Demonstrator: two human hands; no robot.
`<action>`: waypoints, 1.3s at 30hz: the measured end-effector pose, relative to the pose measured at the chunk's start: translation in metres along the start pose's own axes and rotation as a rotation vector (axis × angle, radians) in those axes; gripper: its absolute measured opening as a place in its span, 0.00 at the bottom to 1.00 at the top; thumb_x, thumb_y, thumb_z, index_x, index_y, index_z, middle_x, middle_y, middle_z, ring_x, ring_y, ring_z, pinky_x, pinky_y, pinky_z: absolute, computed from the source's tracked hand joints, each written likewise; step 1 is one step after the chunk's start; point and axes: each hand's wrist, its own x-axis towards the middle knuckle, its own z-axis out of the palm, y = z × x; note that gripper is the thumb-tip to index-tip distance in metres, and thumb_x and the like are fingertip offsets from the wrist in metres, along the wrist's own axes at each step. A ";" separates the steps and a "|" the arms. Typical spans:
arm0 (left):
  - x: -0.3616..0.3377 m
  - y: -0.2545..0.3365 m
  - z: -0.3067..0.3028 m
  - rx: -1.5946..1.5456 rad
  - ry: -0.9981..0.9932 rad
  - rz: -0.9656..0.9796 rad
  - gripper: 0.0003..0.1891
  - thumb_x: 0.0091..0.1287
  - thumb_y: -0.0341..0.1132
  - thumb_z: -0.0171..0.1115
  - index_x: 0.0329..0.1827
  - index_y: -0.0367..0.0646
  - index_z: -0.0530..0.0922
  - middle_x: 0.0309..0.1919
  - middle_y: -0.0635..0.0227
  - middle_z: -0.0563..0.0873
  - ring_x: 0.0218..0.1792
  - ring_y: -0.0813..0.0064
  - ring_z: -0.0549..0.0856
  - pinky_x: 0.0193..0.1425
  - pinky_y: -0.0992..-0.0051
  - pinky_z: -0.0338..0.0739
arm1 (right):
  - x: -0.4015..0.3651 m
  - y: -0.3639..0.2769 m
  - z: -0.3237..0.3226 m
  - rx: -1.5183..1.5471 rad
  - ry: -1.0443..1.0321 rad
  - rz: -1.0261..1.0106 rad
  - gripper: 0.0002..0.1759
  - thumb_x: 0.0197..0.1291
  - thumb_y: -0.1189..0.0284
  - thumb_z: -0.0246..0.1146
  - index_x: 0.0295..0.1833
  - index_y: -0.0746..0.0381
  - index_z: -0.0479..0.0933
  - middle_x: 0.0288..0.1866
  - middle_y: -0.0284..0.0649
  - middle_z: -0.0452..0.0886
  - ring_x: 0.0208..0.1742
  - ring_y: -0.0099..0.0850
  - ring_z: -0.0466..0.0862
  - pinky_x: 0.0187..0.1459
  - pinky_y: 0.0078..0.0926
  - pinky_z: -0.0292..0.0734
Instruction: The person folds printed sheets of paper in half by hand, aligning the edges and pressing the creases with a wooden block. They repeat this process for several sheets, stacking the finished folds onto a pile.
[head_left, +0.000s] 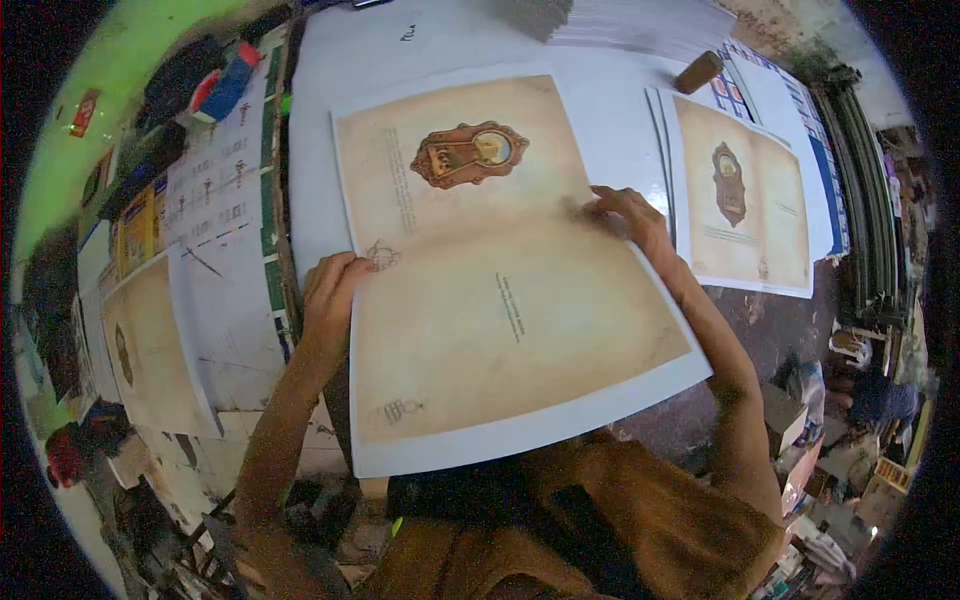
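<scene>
A large printed sheet point(450, 330) with a tan, aged-paper look and a white border lies before me, its near edge reaching past the table. An ornate brown keyhole-like emblem is on its far half, small text on the near half. At the sheet's left edge, my left hand point(330, 290) is closed, thumb on top and the other fingers curled at the side. My right hand point(632, 218) pinches the right edge, its fingertips slightly blurred. To the right lies a stack of similar printed sheets point(745, 190), apart from the sheet in my hands.
White paper point(330, 50) covers the table under the sheet. A thick paper stack point(640, 22) and a small brown block point(699, 72) are at the back. Another tan print point(150, 345) lies on the left surface. Dark stacked material point(860, 190) stands at right.
</scene>
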 end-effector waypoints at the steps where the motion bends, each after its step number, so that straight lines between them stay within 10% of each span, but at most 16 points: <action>1: 0.002 -0.003 -0.001 -0.049 -0.018 -0.029 0.16 0.56 0.31 0.62 0.47 0.36 0.77 0.46 0.56 0.78 0.50 0.56 0.77 0.56 0.62 0.69 | 0.001 -0.001 -0.001 0.010 0.005 0.024 0.33 0.53 0.64 0.66 0.65 0.61 0.69 0.48 0.42 0.84 0.49 0.41 0.81 0.53 0.37 0.77; 9: 0.006 -0.055 0.021 -0.084 -0.112 -0.024 0.13 0.53 0.36 0.67 0.41 0.42 0.82 0.36 0.62 0.81 0.39 0.64 0.81 0.41 0.68 0.76 | 0.019 0.005 -0.007 0.256 -0.060 0.325 0.28 0.52 0.68 0.69 0.60 0.62 0.74 0.41 0.42 0.87 0.41 0.30 0.87 0.45 0.27 0.82; 13: 0.039 -0.019 -0.002 -0.224 -0.012 -0.296 0.23 0.62 0.52 0.67 0.27 0.36 0.80 0.17 0.59 0.76 0.20 0.71 0.73 0.26 0.69 0.69 | 0.035 0.013 -0.001 0.072 0.059 0.112 0.26 0.47 0.59 0.77 0.43 0.68 0.79 0.32 0.47 0.86 0.30 0.35 0.86 0.33 0.28 0.79; 15: 0.047 -0.032 -0.002 -0.175 -0.108 -0.428 0.32 0.59 0.59 0.66 0.19 0.31 0.79 0.08 0.58 0.67 0.13 0.72 0.62 0.19 0.63 0.60 | 0.050 0.001 -0.006 0.047 0.068 0.192 0.27 0.47 0.59 0.77 0.44 0.69 0.79 0.32 0.48 0.86 0.26 0.32 0.83 0.29 0.28 0.77; 24: 0.080 -0.033 -0.020 -0.297 -0.505 -0.712 0.36 0.57 0.66 0.64 0.23 0.32 0.82 0.16 0.58 0.82 0.22 0.70 0.84 0.30 0.69 0.78 | 0.075 -0.008 -0.011 -0.042 0.048 0.480 0.55 0.41 0.54 0.79 0.68 0.71 0.61 0.16 0.41 0.77 0.18 0.26 0.75 0.24 0.29 0.72; 28: 0.078 -0.029 -0.028 -0.365 -0.489 -0.737 0.36 0.57 0.65 0.64 0.27 0.30 0.83 0.19 0.58 0.83 0.23 0.70 0.84 0.32 0.68 0.78 | 0.077 -0.056 -0.029 -0.170 0.167 0.419 0.65 0.40 0.53 0.79 0.76 0.67 0.47 0.30 0.50 0.82 0.27 0.39 0.82 0.31 0.34 0.78; 32: 0.078 -0.028 -0.032 -0.362 -0.507 -0.772 0.38 0.56 0.67 0.64 0.30 0.30 0.83 0.21 0.58 0.83 0.25 0.68 0.84 0.34 0.68 0.77 | 0.080 -0.138 -0.021 -0.512 0.485 -0.024 0.63 0.36 0.62 0.81 0.76 0.61 0.50 0.72 0.53 0.61 0.73 0.48 0.61 0.70 0.46 0.57; 39: 0.077 -0.024 -0.036 -0.405 -0.478 -0.714 0.36 0.57 0.65 0.63 0.32 0.31 0.84 0.22 0.57 0.84 0.25 0.68 0.83 0.34 0.68 0.77 | 0.161 -0.138 0.084 -0.543 0.386 -0.244 0.41 0.53 0.41 0.62 0.68 0.54 0.69 0.71 0.54 0.63 0.72 0.57 0.60 0.69 0.57 0.56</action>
